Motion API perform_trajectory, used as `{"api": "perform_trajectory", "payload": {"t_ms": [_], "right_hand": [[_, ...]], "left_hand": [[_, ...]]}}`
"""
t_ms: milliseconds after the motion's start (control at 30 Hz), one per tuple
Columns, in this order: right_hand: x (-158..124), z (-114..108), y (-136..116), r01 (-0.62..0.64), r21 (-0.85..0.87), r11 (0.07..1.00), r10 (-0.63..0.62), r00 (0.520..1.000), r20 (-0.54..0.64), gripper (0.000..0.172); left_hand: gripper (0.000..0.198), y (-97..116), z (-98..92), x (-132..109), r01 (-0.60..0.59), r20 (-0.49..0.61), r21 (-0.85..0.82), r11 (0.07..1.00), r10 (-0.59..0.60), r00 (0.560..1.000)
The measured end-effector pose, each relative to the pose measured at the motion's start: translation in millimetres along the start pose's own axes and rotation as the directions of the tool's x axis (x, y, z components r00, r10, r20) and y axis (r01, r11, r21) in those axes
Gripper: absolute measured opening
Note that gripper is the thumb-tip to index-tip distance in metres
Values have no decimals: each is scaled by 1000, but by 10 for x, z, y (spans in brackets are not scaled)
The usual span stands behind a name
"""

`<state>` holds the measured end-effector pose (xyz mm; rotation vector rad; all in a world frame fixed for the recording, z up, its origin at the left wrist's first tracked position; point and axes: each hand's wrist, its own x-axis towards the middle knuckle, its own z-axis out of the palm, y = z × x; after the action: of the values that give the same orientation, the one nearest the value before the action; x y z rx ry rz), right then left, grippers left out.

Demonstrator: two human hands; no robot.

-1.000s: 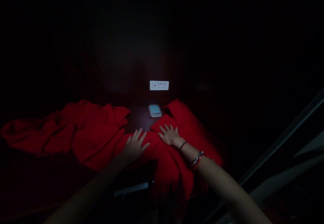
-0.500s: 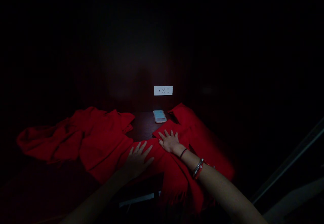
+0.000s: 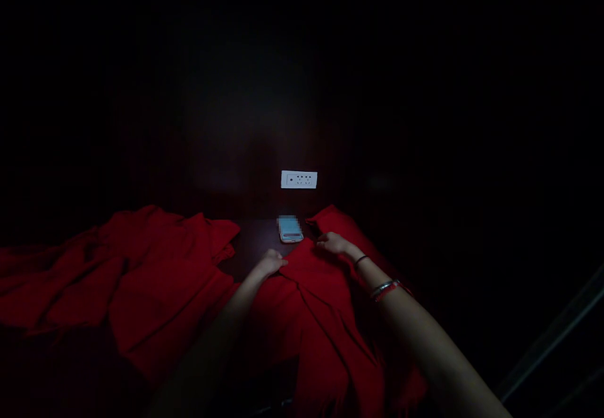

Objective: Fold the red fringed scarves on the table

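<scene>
A red fringed scarf (image 3: 325, 292) lies spread and rumpled across a dark tabletop, its near end hanging over the front edge. My left hand (image 3: 270, 262) is closed on the scarf's edge near the middle, fingers pinched together. To the right, my right hand (image 3: 334, 243) is closed on another part of the scarf, just below the raised fold at the back. Bracelets circle my right wrist. More bunched red cloth (image 3: 165, 279) spreads out on the left; I cannot tell if it is the same piece.
A phone (image 3: 290, 229) with a lit, blurred screen lies on the dark tabletop (image 3: 255, 238) behind my hands. Above it, a white wall socket (image 3: 299, 179) is set in the dark wall. A pale slanting edge (image 3: 552, 336) shows at the lower right.
Both hands were lying flat with spread fingers on the cloth. Now they have closed on it and moved farther back, lifting the scarf's edge slightly. The view has shifted a little.
</scene>
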<state>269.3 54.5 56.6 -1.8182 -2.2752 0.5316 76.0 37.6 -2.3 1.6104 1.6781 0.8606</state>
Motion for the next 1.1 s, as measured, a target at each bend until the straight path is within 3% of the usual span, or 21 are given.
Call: {"api": "perform_trajectory", "payload": {"t_ms": [133,267,400,533,600,733,867,967,1100], "right_hand": [[296,132,-58,-8,113,994,4,999,42,40],[438,189,-37,-18,245,969,-2,997,83,40],[462,124,38,5,408,913,-45,995,89,29],[393,1,69,185,688,702,-169,981,-92,27],[352,-58,84,237,759,606,-214,968,-131,28],[314,-155,127,273,782,560,-230,958,-171,31],[316,-245,147,360,720,593,-178,931,-319,39],[322,-292,136,350,566,747,-195,928,-317,47],[368,-259,112,275,251,928,-195,934,-299,51]], "left_hand": [[14,-24,65,-61,-124,-19,-270,955,124,992],[16,6,68,-117,-213,-3,-630,747,272,962],[14,57,58,-137,-222,-23,-628,746,267,964],[16,131,56,-191,-160,-7,-659,735,207,978],[19,175,71,-238,-120,35,-723,681,209,977],[32,236,126,-343,-4,168,-850,526,279,945],[35,243,204,-399,28,272,-820,572,345,898],[29,259,270,-409,4,215,-815,579,295,931],[18,306,344,-422,65,180,-872,485,193,965]]}}
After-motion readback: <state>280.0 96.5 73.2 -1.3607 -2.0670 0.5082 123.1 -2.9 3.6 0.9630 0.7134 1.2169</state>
